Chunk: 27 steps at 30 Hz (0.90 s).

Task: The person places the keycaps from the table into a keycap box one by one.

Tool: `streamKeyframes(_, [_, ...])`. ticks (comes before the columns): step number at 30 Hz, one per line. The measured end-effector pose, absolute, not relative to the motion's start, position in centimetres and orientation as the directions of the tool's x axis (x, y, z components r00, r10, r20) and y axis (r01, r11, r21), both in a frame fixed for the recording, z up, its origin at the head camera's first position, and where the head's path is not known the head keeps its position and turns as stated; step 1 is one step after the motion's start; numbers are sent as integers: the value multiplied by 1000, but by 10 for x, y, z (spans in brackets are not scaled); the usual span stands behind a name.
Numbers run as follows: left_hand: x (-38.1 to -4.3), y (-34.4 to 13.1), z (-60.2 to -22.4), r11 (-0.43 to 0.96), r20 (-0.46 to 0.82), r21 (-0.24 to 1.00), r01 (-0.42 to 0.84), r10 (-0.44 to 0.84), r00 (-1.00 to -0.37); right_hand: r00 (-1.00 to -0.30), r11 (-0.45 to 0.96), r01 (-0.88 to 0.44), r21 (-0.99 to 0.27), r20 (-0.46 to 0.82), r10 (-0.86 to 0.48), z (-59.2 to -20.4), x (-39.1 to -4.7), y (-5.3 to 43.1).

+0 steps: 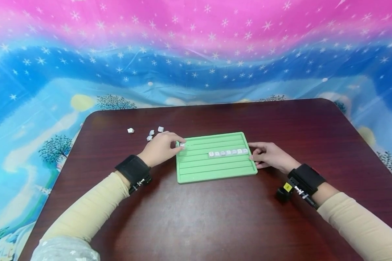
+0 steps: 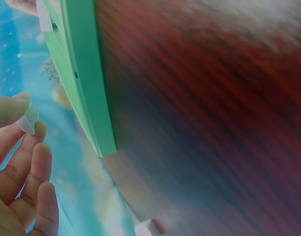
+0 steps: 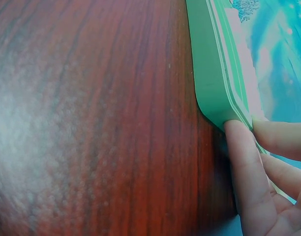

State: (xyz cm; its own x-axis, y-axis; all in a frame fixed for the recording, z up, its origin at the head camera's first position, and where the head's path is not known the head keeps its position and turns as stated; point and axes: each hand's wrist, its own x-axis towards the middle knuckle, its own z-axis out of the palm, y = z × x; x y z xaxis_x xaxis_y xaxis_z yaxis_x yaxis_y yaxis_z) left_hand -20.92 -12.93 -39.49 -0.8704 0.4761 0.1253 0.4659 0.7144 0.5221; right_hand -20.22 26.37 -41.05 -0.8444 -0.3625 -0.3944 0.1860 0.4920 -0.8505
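Note:
My left hand pinches a small white keycap between thumb and fingertips, over the far left corner of a green grooved tray. In the left wrist view that keycap appears above the tray's wall, and the remaining fingers are loosely bent. My right hand grips the tray's right edge, with the thumb at the rim and a finger against the outer wall near the corner. A row of several white keycaps sits in a middle groove, reaching to the tray's right end.
Several loose white keycaps lie on the dark wooden table, behind and left of my left hand. One keycap lies farther left. A patterned cloth hangs behind the table. Both wrists wear black straps with small cameras.

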Motion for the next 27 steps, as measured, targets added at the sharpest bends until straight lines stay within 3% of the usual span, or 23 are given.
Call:
streamKeyframes(11, [-208,-116,-390,698,110,517,495,519,-847,-842,488,192,-852,-398,-364,-411,-202,262])
streamKeyframes(19, [-206,-103,-388,683,34,587,433,514,-857,-842,481,193,-855,-396,-367,-410,-201,263])
streamKeyframes(27, [-208,-89,-387,718,3,545,433,514,-858,-841,480,184,-858,-391,-375,-410,-201,264])
